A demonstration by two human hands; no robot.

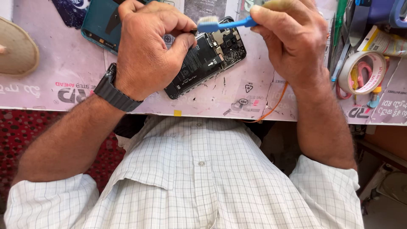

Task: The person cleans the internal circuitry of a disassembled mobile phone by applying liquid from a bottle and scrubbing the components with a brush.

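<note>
The opened phone (206, 59) lies flat on the surface (63, 80), its long axis slanting from below the left hand (146, 46) up toward the right hand (288, 38). The left hand, nearer, is clenched over the phone's upper edge, apparently pinching a small part. The right hand grips a blue brush (222, 23), its bristles above the phone's top end. A tape roll (364, 72) and tools lie right of the right hand.

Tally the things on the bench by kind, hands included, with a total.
Hands: 2 (left hand, right hand)
Opened phone: 1
Blue toothbrush: 1
Teal back cover: 1
Tape roll: 1
Wristwatch: 1
Total: 7
</note>
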